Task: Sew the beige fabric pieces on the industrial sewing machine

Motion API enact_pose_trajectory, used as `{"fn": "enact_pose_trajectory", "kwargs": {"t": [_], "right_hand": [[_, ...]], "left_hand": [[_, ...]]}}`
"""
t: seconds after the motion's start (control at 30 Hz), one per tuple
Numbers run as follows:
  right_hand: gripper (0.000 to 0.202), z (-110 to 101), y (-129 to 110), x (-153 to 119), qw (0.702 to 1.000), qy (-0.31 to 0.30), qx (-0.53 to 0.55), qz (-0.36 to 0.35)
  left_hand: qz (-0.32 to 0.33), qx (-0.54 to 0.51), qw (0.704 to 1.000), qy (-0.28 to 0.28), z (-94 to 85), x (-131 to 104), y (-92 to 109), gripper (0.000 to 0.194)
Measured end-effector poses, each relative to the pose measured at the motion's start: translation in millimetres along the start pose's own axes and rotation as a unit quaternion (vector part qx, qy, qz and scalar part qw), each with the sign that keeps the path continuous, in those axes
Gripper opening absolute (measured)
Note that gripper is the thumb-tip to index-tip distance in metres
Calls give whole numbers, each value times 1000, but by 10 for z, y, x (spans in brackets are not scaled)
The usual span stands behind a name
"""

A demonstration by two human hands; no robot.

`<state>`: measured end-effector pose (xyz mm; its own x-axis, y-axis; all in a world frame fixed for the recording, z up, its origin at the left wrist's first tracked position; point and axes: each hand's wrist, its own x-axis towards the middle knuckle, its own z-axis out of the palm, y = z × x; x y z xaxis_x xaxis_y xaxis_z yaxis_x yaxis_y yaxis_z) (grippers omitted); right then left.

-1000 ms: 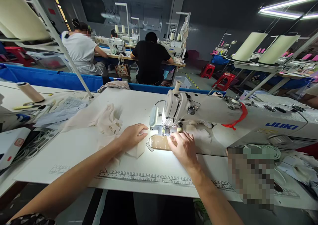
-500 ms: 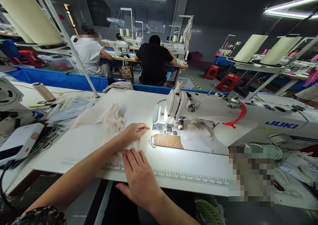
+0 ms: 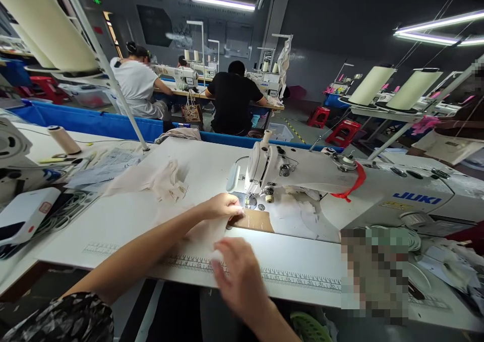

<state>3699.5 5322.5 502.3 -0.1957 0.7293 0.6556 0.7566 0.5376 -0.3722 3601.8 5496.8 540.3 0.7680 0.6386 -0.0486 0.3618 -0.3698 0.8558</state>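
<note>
My left hand [image 3: 224,206] is closed in a pinch on the edge of a thin pale fabric piece [image 3: 206,233], right beside the needle area of the white sewing machine [image 3: 260,173]. The fabric lies under my left wrist and forearm. A tan plate [image 3: 255,220] is set in the machine bed, just right of my left fingertips. Nearer the table's front edge, my right hand [image 3: 244,274] is curled above the printed ruler [image 3: 302,280]. Motion blurs its fingers, and a pale patch shows between thumb and fingers; whether that is held fabric I cannot tell.
Crumpled pale fabric [image 3: 170,183] lies on the table to the left. Further left are a thread cone [image 3: 63,139] and a white box-shaped device [image 3: 32,216]. A thread-stand pole [image 3: 109,75] rises at the left. Two people [image 3: 234,100] sit at machines beyond the blue trough [image 3: 83,123].
My left hand has moved right, closer to the needle, bringing the fabric edge along. My right hand, earlier flat on the fabric, has lifted, curled and shifted right. The view has shifted slightly.
</note>
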Motion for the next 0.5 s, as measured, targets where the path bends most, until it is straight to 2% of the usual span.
{"fn": "enact_pose_trajectory", "kwargs": {"t": [0.07,0.1,0.2,0.33,0.5], "right_hand": [[23,-191,260,89,994,55,-4,98],[23,-268,393,150,988,59,5,143],[26,-389,717,358,968,4,76,239],[35,-315,902,548,936,-73,178,295],[40,-183,952,572,925,-63,205,315]], "left_hand": [[17,-105,992,-62,-36,-13,-18,37],[19,-140,986,-88,-53,-19,-23,41],[13,-194,972,-133,-92,-26,-33,45],[25,-197,968,-154,-128,-12,-79,44],[35,-163,976,-142,-142,3,-115,40]]}}
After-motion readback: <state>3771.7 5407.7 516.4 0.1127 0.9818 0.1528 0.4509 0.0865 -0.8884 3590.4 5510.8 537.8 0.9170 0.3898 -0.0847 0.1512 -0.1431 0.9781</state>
